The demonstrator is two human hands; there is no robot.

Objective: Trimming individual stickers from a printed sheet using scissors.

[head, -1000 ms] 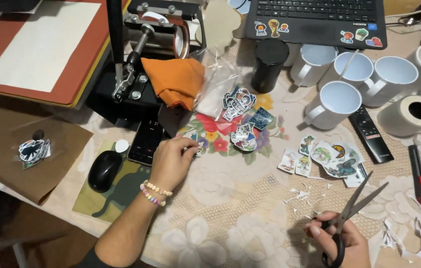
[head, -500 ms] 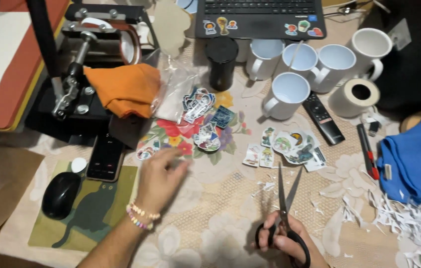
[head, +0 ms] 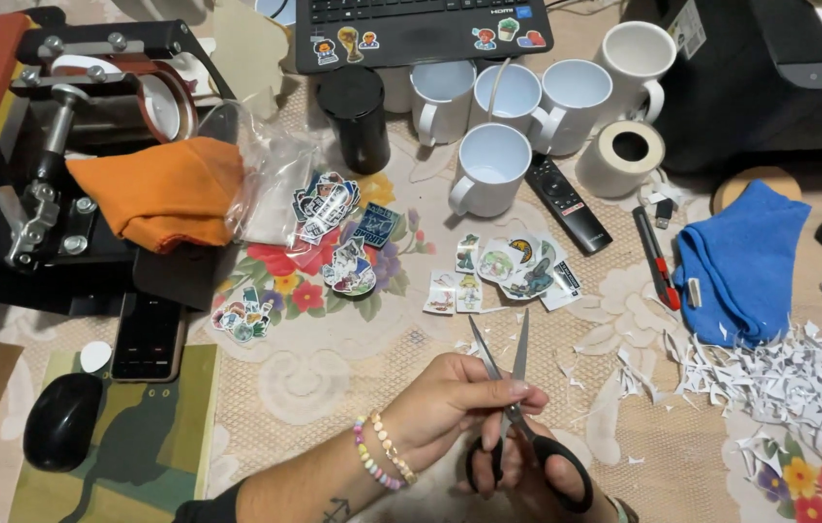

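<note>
My left hand (head: 440,407), with bead bracelets on the wrist, lies across the middle of the table's near side, its fingertips pinched on the pivot of the black-handled scissors (head: 516,368). Just below it, my right hand (head: 525,473) has fingers through the scissor handles. The blades point away from me, slightly apart, with nothing visible between them. Cut-out stickers (head: 517,266) lie just beyond the blade tips, and more stickers (head: 334,218) lie to the left on the flowered tablecloth.
White paper scraps (head: 789,378) pile at the right beside a blue cloth (head: 740,261) and a red utility knife (head: 655,261). Several white mugs (head: 493,169), a black mug (head: 358,116), a remote (head: 566,201) and a laptop (head: 421,29) stand behind. Orange cloth (head: 164,194), heat press (head: 53,184), phone (head: 148,334), mouse (head: 62,421) at left.
My left hand left the stickers and came right onto the scissors' pivot. The scissors swung upright, blades pointing away. The view shifted to the right.
</note>
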